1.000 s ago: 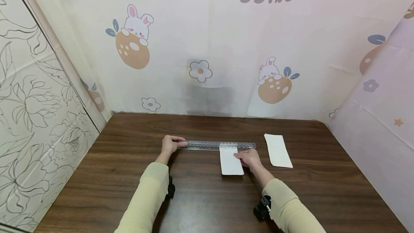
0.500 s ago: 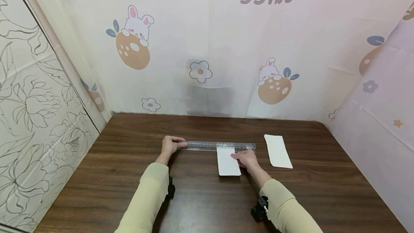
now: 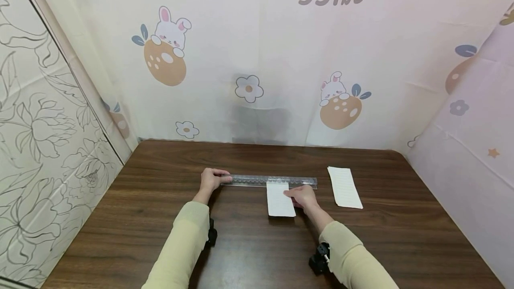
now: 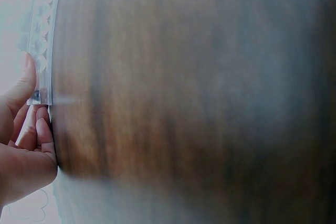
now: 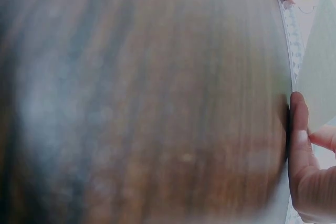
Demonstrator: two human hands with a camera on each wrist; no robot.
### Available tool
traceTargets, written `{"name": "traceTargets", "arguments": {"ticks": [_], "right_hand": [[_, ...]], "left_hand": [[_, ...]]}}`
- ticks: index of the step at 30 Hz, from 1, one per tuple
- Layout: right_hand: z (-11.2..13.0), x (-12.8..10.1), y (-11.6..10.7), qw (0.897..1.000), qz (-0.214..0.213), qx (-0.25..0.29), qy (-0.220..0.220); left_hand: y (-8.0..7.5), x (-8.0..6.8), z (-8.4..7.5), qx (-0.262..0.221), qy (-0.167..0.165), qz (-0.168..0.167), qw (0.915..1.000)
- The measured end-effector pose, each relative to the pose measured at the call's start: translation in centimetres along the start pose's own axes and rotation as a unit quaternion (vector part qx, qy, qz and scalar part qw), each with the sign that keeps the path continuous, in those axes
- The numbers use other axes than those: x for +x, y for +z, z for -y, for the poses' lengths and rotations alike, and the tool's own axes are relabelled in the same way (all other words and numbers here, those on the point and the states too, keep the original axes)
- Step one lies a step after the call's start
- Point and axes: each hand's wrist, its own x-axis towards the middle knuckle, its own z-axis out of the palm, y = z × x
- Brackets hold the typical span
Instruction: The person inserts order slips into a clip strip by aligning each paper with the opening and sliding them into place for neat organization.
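At the head view's lower centre, the left hand (image 3: 210, 179) is pinching a transparent ruler (image 3: 249, 180) by one end; the right hand (image 3: 304, 197) is holding a white paper slip (image 3: 279, 203) overlapping it.

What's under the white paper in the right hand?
Fingers of the right hand lie beneath the white paper; shadowed table shows at its near edge. The rest underneath is covered.

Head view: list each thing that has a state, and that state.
Clear ruler: pinched at its left end by the left grip.
Middle paper: pinched at its right edge by the right grip, far end overlapping the ruler.
Other paper: lying on the table, unheld.
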Motion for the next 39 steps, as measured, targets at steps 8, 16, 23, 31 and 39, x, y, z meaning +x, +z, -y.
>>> {"name": "traceTargets", "arguments": {"ticks": [8,16,23,31,39], "right_hand": [[0.2,-0.1,0.4,1.000,-0.001,-0.007,-0.005],[0.2,0.0,1.0,1.000,0.000,0.000,-0.006],[0.3,-0.1,1.4,1.000,-0.003,0.001,-0.006],[0.6,-0.2,1.8,1.000,0.004,0.009,-0.007],[0.7,-0.3,2.2,1.000,0.004,0.008,-0.006]], "left_hand": [[0.0,-0.1,-0.1,-0.004,-0.005,0.003,1.0000],[-0.1,-0.1,-0.2,-0.007,-0.008,0.007,0.9999],[-0.1,0.0,-0.1,-0.005,-0.007,0.006,0.9999],[0.0,0.0,-0.1,-0.005,-0.011,0.004,0.9999],[0.0,0.0,0.0,0.004,-0.004,-0.002,1.0000]]}}
